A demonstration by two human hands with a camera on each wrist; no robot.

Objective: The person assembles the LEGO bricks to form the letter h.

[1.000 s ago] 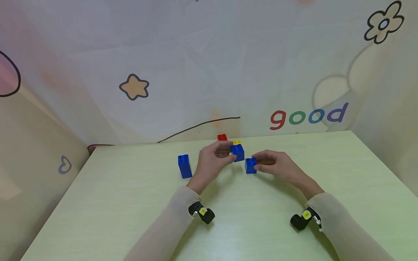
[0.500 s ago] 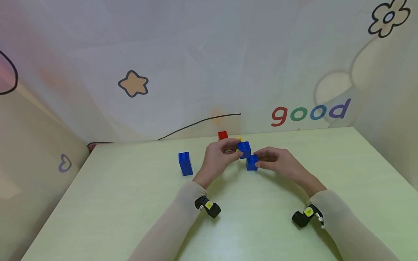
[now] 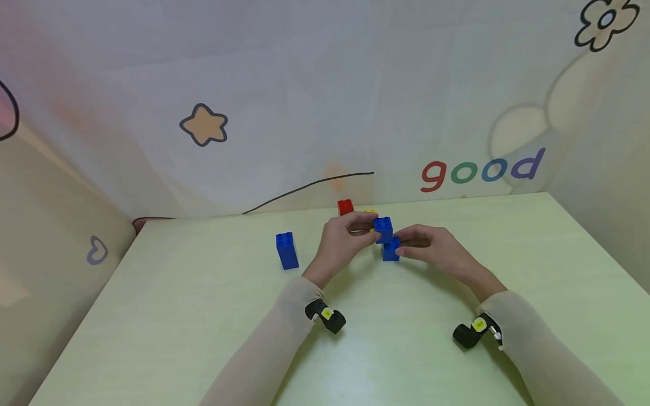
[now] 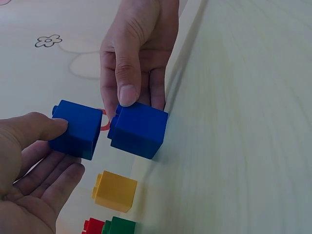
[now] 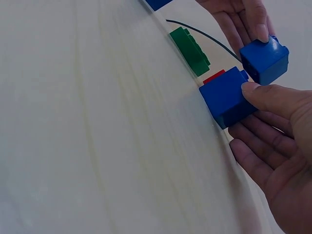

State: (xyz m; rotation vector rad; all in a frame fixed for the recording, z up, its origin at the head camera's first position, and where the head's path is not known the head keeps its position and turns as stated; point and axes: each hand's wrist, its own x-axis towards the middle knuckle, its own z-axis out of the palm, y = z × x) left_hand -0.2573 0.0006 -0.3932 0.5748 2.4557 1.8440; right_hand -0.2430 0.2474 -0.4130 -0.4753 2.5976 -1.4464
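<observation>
In the head view my left hand (image 3: 341,243) pinches a blue toy building block (image 3: 383,230) between thumb and fingers. Just below and slightly right of it is a second blue block (image 3: 390,251), gripped from the right side by my right hand (image 3: 440,251). The left block sits over the studs of the right one, offset a little toward the far side. Both wrist views show a thumb on each block: the left hand's block (image 4: 77,129) is tilted beside the right hand's block (image 5: 226,97).
A taller blue block (image 3: 287,251) stands left of the hands. Behind them are a red block (image 3: 345,207) and a yellow block (image 3: 370,212), partly covered by the left hand. A green block (image 5: 190,51) shows in the right wrist view. The back wall (image 3: 284,113) borders the table (image 3: 178,316).
My left hand has carried its blue block rightward until it overlaps the top of the other blue block. The right hand has stayed nearly in place, still gripping its block.
</observation>
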